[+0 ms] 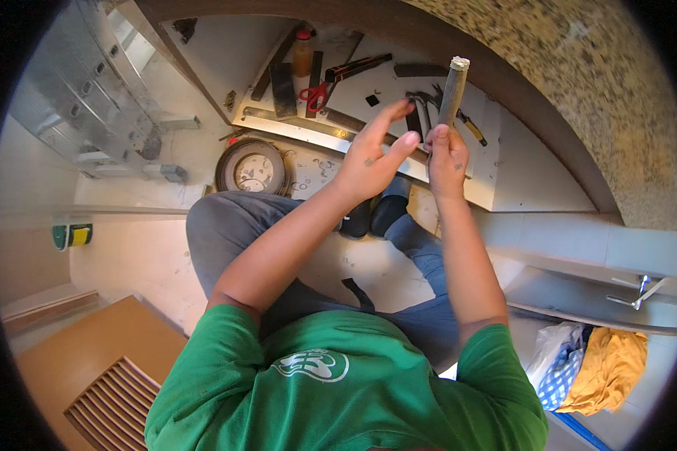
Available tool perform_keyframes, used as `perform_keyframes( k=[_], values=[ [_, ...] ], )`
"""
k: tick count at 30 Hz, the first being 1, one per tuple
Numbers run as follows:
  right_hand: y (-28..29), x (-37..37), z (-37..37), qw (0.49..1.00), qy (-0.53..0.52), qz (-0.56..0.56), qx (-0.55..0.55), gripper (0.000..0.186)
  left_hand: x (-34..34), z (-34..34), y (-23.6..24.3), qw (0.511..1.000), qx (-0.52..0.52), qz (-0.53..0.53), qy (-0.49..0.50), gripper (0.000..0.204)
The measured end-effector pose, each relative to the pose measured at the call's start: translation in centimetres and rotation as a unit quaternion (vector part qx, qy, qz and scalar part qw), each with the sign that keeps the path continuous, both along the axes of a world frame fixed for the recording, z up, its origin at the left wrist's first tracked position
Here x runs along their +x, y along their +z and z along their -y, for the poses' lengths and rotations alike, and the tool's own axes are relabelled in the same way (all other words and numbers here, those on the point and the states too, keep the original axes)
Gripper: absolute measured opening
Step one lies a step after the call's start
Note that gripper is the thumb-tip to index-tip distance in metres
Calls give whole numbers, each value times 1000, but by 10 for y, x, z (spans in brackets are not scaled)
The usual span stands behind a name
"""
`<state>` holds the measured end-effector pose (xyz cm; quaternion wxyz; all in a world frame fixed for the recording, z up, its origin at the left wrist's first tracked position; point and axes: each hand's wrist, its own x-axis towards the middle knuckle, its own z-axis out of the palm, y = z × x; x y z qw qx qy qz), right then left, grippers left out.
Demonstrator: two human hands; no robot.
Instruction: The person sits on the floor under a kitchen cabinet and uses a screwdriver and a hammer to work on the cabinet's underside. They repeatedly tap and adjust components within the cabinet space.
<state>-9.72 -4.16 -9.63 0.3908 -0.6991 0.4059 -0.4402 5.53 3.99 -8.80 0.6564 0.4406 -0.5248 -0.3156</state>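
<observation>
Nearest to the camera is the person's green shirt (338, 383), and below it the grey trousers (226, 233) and dark shoes (372, 214) on the pale tiled floor (150, 263). The 2 bare forearms rise from the lower edge toward the middle of the view. The right hand (447, 158) is closed around the lower end of a rolled sheet of sandpaper (453, 90), a speckled grey-brown tube that stands almost upright, its pale end pointing far. The left hand (372, 154) is wide, with fingers spread and straight, and its fingertips are just beside the right hand, near the base of the roll; I cannot tell if they touch it. It seems the roll is being shaped or tightened between the hands, and I judge the next move needs the open palm to press flat on the tube while the right hand holds it firm. Farther, on a white board (444, 184) on the floor, lie red-handled scissors (316, 94), a bottle with red cap (302, 52) and a hammer (421, 101). To the left stands a round tin (252, 169).
</observation>
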Motion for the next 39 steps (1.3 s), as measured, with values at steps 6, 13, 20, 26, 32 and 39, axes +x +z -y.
perform_keyframes(
  k=[6, 13, 20, 26, 32, 39],
  values=[
    [-3, 23, 25, 996, -26, -14, -85, 43, -7, 58, 48, 997, -19, -54, -52, 54],
    [-12, 2, 58, 995, -38, 6, -94, 27, -10, 77, 39, 978, -93, 141, 122, 35],
    [6, 16, 64, 991, -76, 0, -113, 21, -16, 82, 41, 974, -52, 150, 161, 32],
    [12, 14, 57, 985, -64, -22, -158, 19, -17, 77, 41, 981, -59, 102, 156, 28],
    [20, 7, 58, 982, -104, -23, -154, 23, -31, 79, 48, 977, -4, 166, 136, 37],
    [20, 43, 55, 981, -29, -46, -184, 18, -5, 69, 43, 961, -71, 71, 259, 29]
  ],
)
